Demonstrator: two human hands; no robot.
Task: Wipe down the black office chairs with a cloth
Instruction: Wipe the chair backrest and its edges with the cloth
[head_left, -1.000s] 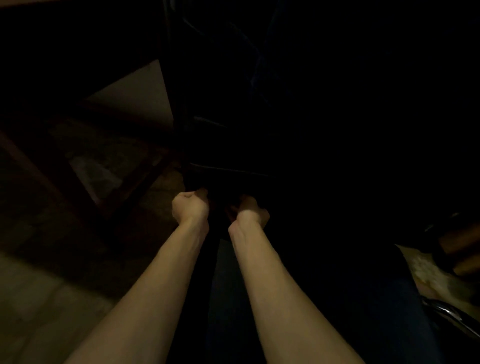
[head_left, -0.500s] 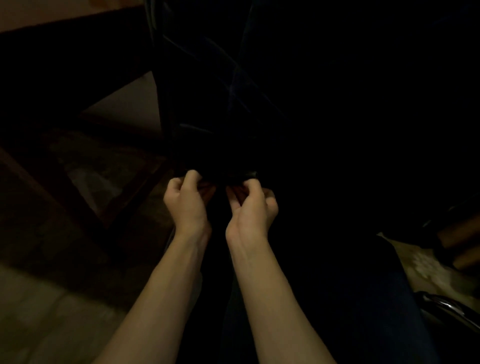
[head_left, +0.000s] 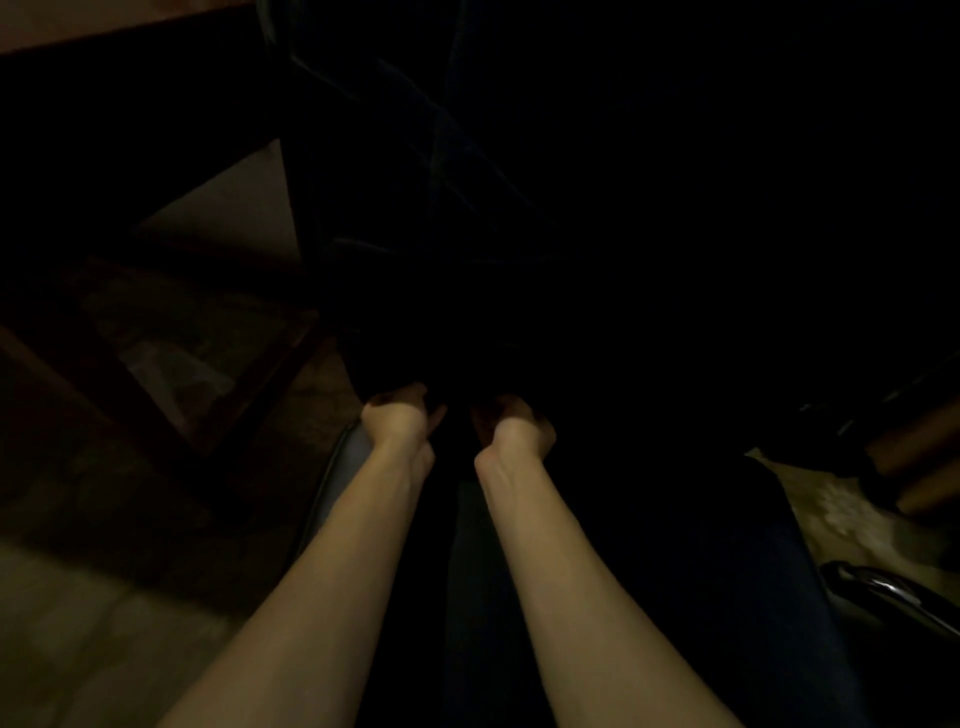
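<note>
The scene is very dark. A black office chair (head_left: 363, 218) fills the middle and right of the head view, with faint seams showing on its back. My left hand (head_left: 397, 421) and my right hand (head_left: 511, 428) sit side by side at the lower edge of that back, both fists curled with the fingers turned away from me. Each grips a dark cloth (head_left: 457, 400) that barely stands out from the chair behind it. My bare forearms reach up from the bottom edge. The fingertips are hidden in shadow.
A dark wooden frame (head_left: 104, 405) with slanted bars stands on the left over a pale floor (head_left: 78, 597). A shiny chrome part (head_left: 883, 592) curves at the lower right. Brown wooden pieces (head_left: 914, 467) lie at the right edge.
Both hands turned from an upright pinch with fingers visible to fists bent forward and down. They also moved slightly apart.
</note>
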